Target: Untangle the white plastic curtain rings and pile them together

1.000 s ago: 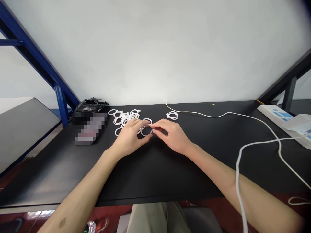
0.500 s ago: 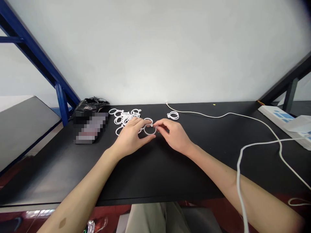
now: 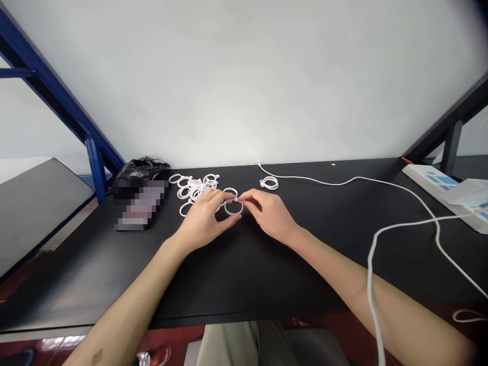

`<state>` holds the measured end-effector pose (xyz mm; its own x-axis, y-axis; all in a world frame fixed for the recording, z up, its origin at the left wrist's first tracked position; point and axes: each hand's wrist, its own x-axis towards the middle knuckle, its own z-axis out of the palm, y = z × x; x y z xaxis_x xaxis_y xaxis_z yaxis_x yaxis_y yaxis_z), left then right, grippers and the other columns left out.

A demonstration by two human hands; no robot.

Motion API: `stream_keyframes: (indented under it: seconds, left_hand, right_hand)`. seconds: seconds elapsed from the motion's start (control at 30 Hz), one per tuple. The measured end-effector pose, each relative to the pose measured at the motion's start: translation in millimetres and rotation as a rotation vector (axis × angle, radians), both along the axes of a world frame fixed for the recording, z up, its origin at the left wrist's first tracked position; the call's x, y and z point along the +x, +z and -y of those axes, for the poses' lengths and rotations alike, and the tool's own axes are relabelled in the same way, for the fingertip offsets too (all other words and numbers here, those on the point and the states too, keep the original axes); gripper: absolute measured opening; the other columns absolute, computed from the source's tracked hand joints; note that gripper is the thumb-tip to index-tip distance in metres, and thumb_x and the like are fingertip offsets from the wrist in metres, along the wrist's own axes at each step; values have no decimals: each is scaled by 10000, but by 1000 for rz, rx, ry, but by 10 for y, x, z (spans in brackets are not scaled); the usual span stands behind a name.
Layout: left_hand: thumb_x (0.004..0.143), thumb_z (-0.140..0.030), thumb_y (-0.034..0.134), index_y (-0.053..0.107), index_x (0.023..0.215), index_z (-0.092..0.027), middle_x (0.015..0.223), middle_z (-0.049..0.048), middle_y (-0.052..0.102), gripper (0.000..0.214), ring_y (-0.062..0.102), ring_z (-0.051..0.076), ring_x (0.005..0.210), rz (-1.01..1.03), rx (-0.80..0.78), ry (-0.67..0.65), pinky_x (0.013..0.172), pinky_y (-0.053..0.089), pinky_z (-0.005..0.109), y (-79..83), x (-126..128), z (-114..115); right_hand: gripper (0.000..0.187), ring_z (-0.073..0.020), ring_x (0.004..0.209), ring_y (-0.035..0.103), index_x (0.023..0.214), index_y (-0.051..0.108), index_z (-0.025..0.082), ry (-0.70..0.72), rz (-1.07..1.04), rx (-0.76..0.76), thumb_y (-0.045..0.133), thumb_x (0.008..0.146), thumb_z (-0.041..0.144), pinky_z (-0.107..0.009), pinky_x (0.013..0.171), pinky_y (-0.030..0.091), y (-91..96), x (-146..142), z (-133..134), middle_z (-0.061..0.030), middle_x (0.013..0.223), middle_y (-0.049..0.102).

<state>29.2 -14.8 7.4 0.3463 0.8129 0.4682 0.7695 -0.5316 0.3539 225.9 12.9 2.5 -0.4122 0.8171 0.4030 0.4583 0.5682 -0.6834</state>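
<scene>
Between my two hands is a white curtain ring [image 3: 233, 214] with a small knob at its top. My left hand [image 3: 202, 218] has its fingers and thumb around the ring's left side. The thumb and forefinger of my right hand [image 3: 269, 213] pinch its upper right edge. Another white ring [image 3: 230, 189] sits just behind, near the left fingertips. A loose pile of similar white rings [image 3: 185, 191] lies beyond my left hand, which hides part of it. Two or so linked rings [image 3: 270, 183] lie apart, beyond my right hand.
On the black table [image 3: 236, 274], a black plastic bag [image 3: 141, 168] and a blurred-out item [image 3: 143, 206] are at the left. A white cable [image 3: 339, 183] winds across the right side and over my right forearm. A white-and-blue box [image 3: 438, 185] stands far right.
My right fingertips have closed in on the held ring's upper right edge, where a gap showed before. My left hand keeps its place around the ring. The view has shifted slightly.
</scene>
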Motion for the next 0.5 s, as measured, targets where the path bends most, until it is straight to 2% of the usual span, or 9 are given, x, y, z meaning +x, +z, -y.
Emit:
stream_keyframes:
  seconds: [0.07, 0.17, 0.27, 0.37, 0.5]
  left_hand:
    - [877, -374, 633, 596, 1135, -209, 1033, 44, 664, 308, 566, 232, 982, -6, 31, 79, 882, 480, 373, -18, -29, -32]
    - [892, -367, 596, 586, 1186, -175, 1113, 86, 663, 351, 551, 278, 1068, -24, 81, 266, 974, 445, 439, -55, -115, -99]
    - [901, -381, 559, 547, 1278, -138, 1226, 137, 628, 449, 506, 345, 1161, -69, 69, 416, 991, 429, 497, -97, -209, -156]
    - [903, -393, 544, 534, 1299, -122, 1267, 159, 603, 480, 495, 366, 1171, -105, 36, 455, 975, 435, 514, -124, -241, -170]
    - [910, -364, 537, 561, 1258, -138, 1264, 140, 605, 416, 488, 344, 1182, -112, 89, 411, 1014, 413, 506, -121, -182, -135]
  right_hand:
    - [193, -202, 998, 649, 1104, 636, 215, -60, 110, 73, 547, 933, 226, -367, 902, 523, 2, 50, -60, -49, 1086, 696]
    - [273, -296, 1155, 545, 1174, 637, 171, -285, 326, 189, 546, 925, 239, -466, 991, 465, -26, 193, -209, -130, 1204, 615]
    - [260, -336, 1129, 520, 1129, 677, 176, -474, 474, 185, 566, 904, 243, -497, 933, 475, -84, 358, -364, -167, 1239, 547]
    - [172, -315, 1081, 527, 1003, 707, 188, -519, 511, 127, 578, 894, 223, -471, 909, 483, -117, 442, -445, -148, 1156, 555]
    - [98, -280, 1081, 525, 921, 694, 210, -451, 397, 81, 607, 879, 222, -441, 929, 479, -88, 384, -392, -103, 1102, 562]
